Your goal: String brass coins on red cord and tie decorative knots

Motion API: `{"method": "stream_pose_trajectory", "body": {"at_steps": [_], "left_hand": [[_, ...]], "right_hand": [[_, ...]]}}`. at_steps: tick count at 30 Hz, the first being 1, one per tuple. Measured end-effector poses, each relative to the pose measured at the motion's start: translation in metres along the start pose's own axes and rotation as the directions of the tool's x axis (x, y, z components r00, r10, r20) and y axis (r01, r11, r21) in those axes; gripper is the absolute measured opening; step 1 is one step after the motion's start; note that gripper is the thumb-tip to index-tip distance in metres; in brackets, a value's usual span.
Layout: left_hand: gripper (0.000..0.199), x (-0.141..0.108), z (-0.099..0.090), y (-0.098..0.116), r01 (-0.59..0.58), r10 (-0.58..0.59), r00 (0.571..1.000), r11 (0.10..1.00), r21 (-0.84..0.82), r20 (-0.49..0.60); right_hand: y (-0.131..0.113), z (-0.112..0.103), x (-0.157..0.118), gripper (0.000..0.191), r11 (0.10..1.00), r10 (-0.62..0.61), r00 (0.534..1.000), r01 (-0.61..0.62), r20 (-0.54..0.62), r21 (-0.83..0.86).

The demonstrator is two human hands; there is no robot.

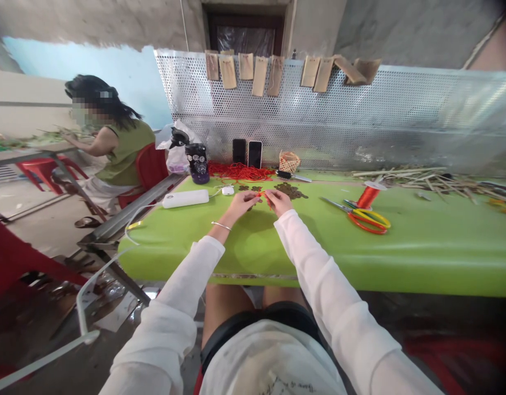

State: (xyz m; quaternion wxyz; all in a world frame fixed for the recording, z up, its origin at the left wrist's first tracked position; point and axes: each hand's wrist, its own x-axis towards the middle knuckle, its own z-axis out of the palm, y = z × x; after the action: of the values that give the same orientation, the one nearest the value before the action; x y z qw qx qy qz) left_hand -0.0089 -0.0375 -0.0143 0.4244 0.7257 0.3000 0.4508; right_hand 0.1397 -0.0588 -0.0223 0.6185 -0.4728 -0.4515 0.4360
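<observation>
Both hands meet over the green table (253,247), near its middle. My left hand (241,203) is closed, its fingertips pinching a small red cord (260,193). Close beside it, my right hand (279,202) is also closed, with fingers on the same red cord. Dark coin-like discs (291,191) lie just behind and to the right of the hands. Behind them is a pile of red cords (240,171). Further right stands a spool of red thread (368,195), with orange and yellow-handled scissors (366,216) in front of it.
A white power bank (186,198) with a cable, an earbud case (228,191) and a dark tumbler (197,163) are at left. Two phones (255,154) and a small basket (289,162) stand behind. Dry strips (417,178) lie back right. Another person (127,142) sits far left.
</observation>
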Motion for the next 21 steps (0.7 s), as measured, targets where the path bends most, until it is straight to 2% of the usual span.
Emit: {"method": "stream_pose_trajectory", "body": {"at_steps": [8,13,17,21], "left_hand": [[0.044,0.0,-0.002,0.0,0.002,-0.002,1.0,1.0,-0.008,-0.03],[0.032,0.002,-0.004,-0.004,0.011,-0.007,0.997,0.999,0.049,-0.082],[0.023,0.002,-0.004,-0.003,0.011,-0.007,0.997,0.998,0.057,-0.081],[0.031,0.001,-0.003,0.0,0.007,-0.004,0.997,0.999,0.035,-0.079]], "right_hand": [[0.003,0.001,0.001,0.021,0.997,0.08,0.996,-0.08,0.038,0.008],[0.008,0.002,0.005,0.022,0.994,0.107,0.993,-0.107,0.049,-0.008],[0.012,0.003,0.007,0.022,0.994,0.111,0.992,-0.109,0.053,-0.027],[0.014,0.002,0.008,0.023,0.992,0.125,0.99,-0.122,0.072,-0.044]]}}
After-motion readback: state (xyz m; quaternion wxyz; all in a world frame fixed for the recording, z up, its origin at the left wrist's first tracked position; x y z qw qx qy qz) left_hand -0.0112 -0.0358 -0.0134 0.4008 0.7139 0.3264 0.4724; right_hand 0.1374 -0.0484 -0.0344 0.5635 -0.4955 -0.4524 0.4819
